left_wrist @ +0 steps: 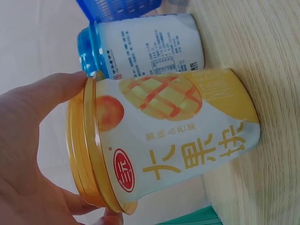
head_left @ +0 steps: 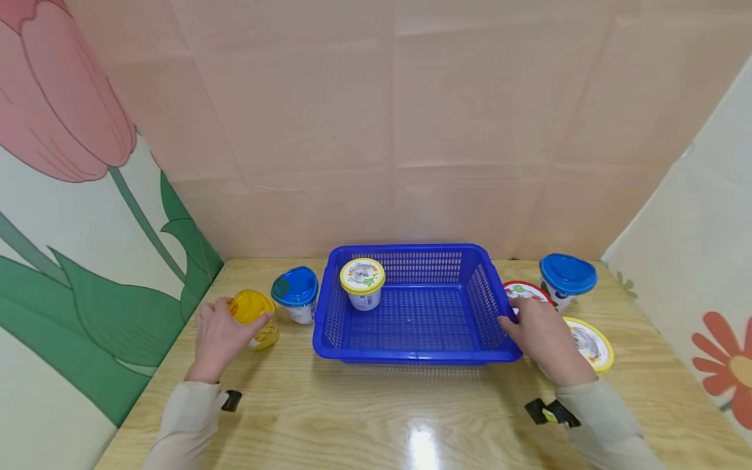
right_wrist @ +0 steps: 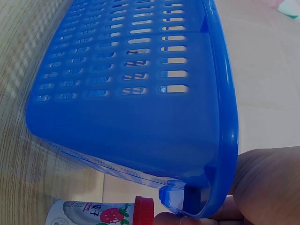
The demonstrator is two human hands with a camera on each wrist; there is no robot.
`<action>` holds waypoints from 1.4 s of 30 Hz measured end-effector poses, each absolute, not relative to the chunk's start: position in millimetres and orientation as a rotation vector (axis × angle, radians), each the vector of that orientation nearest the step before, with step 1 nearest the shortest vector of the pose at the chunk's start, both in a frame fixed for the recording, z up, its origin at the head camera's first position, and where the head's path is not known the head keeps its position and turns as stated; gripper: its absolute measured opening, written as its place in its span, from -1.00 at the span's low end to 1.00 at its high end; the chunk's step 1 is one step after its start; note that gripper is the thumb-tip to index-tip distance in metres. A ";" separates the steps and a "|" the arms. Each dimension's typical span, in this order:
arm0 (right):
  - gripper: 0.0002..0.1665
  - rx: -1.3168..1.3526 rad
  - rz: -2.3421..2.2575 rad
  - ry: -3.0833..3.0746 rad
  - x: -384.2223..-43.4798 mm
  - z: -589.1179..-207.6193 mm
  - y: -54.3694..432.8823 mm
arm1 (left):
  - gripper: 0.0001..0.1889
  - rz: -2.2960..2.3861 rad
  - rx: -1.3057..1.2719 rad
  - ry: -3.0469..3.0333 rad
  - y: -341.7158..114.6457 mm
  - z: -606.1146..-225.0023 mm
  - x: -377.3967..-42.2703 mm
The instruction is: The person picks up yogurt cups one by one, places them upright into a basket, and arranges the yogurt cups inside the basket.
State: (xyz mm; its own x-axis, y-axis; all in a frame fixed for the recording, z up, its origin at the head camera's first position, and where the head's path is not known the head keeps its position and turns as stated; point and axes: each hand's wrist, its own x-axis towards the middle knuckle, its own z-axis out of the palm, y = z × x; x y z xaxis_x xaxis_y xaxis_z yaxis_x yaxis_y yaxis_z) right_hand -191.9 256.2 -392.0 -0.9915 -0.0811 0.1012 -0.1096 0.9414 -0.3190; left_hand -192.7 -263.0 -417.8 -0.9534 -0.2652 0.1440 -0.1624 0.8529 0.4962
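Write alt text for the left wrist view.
A person's left hand grips a white-and-yellow cup by its yellow lid, in a picture turned sideways. Beside the cup is a white cup with a blue lid, with part of a blue basket at the top edge and a wood-grain table on the right.

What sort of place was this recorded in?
Probably a staged recording booth: a pale wood-grain tabletop is closed in by a creased beige sheet behind and white side walls bearing a large pink tulip and a red-petalled flower.
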 end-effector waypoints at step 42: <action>-0.47 0.157 0.490 -2.996 -190.7 -392.1 255.5 | 0.12 -0.782 0.240 -2.762 -244.0 -364.7 -174.3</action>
State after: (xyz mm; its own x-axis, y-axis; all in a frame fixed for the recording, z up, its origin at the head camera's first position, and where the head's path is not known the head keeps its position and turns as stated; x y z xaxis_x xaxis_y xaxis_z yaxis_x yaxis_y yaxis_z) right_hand -190.7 255.5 -392.1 -0.9895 -0.0852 0.1168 -0.1180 0.9428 -0.3119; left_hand -174.3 -244.0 -364.7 -0.9525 -0.2274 0.2027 -0.0873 0.8413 0.5335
